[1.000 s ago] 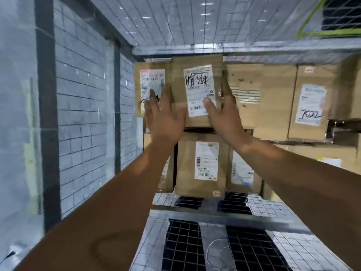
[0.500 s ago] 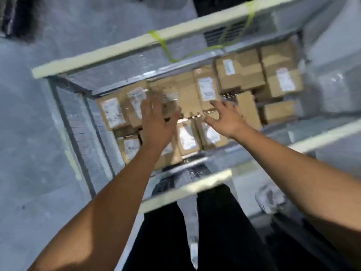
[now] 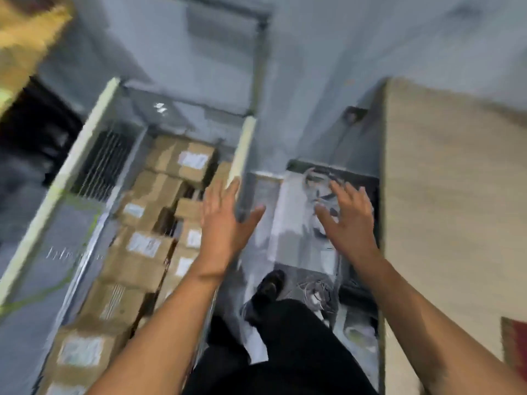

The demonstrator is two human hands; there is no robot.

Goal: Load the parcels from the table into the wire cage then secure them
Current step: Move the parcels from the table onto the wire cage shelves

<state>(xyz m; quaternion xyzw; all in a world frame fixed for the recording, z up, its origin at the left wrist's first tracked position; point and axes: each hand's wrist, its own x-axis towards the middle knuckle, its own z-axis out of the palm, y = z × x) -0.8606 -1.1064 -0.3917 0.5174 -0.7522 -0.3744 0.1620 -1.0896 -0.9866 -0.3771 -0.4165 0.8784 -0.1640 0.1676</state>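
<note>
The wire cage (image 3: pixel 85 143) fills the left of the blurred head view, its frame edged with pale bars. Several brown cardboard parcels (image 3: pixel 142 252) with white labels are stacked inside it. My left hand (image 3: pixel 225 220) is stretched out with straight fingers beside the cage's right post (image 3: pixel 242 149), holding nothing. My right hand (image 3: pixel 348 215) hovers to the right with fingers spread, also empty, over clutter on the floor. The table (image 3: pixel 456 209) is a pale surface at the right.
Between cage and table lies a narrow floor gap with white plastic sheeting (image 3: pixel 299 223), loose cables (image 3: pixel 313 292) and my dark trousers and shoe (image 3: pixel 271 283). A red item (image 3: pixel 516 343) sits at the table's right edge.
Both hands have let go of the top parcel and pulled back out of the cage. The view has swung right, from the cage interior toward the floor gap and table.
</note>
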